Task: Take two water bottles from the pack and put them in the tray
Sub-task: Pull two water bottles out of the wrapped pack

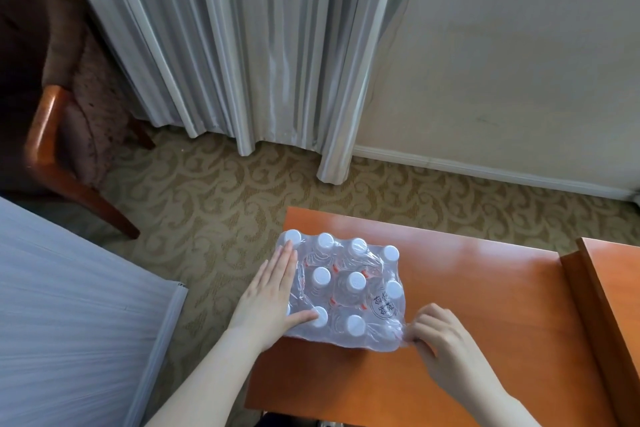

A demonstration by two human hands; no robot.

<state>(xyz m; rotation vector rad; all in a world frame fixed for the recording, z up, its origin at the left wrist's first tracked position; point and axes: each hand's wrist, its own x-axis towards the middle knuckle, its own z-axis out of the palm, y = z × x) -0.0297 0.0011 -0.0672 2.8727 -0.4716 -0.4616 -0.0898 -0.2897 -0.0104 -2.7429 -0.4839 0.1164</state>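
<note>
A shrink-wrapped pack of water bottles [349, 288] with white caps stands on the left part of an orange wooden table [485, 288]. My left hand [273, 298] lies flat on the pack's left side, fingers together and thumb resting by a near cap. At the pack's near right corner, my right hand [436, 340] pinches the clear plastic wrap [394, 329] between its fingertips. All the bottles sit inside the wrap. No tray that I can name as such shows in view.
A raised wooden edge or box [602, 305] stands at the table's right end. A white bed cover [69, 322] fills the lower left. A wooden armchair [59, 135] sits at the far left, with grey curtains [242, 45] and patterned carpet behind.
</note>
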